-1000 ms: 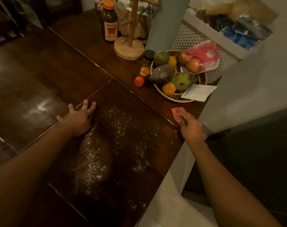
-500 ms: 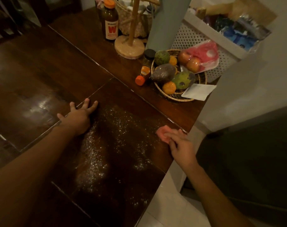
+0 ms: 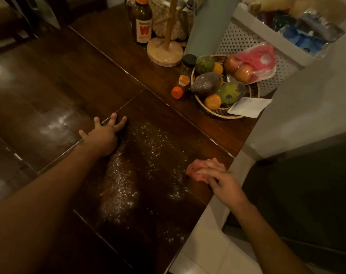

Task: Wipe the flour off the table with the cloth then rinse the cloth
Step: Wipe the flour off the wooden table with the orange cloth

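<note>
Pressing a bunched pink cloth (image 3: pixel 197 169) against the dark wooden bench (image 3: pixel 49 86), the right hand (image 3: pixel 226 184) lies near the bench's right edge. Its fingers are laid over the cloth rather than wrapped round it, though they are blurred. The left hand (image 3: pixel 104 135) rests flat on the bench, fingers straight and spread, at the far left edge of the flour (image 3: pixel 120 186), which lies scattered in white specks between the two hands and toward the near edge. Farther back are a woven fruit basket (image 3: pixel 219 115), a small orange-capped bottle (image 3: pixel 180 87) lying just beside it, and an upright brown bottle (image 3: pixel 141 22).
</note>
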